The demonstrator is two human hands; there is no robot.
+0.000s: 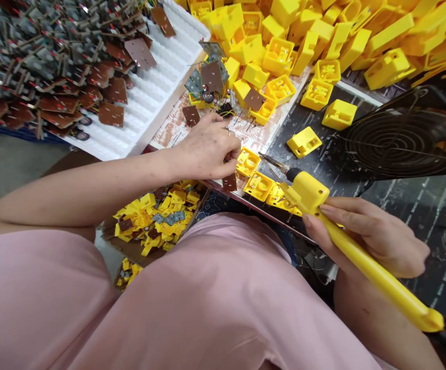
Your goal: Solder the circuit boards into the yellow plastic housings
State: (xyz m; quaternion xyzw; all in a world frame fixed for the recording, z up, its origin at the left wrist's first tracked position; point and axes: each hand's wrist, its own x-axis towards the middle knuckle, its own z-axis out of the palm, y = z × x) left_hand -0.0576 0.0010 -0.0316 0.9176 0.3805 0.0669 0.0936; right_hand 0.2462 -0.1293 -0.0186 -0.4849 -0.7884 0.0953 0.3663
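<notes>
Right of frame, right hand (381,239) has fingers closed round a yellow soldering iron (361,258), tip just beside a row of open yellow casings (259,186) along the desk (404,205) edge, centre. Left hand (207,146), centre, fingers curled by a small brown board (229,183); can't tell if pinched or only overlapped. Upper left: heaped boards (53,56), white foam tray (165,82). Upper right: yellow casing pile (323,36), black fan (396,139).
</notes>
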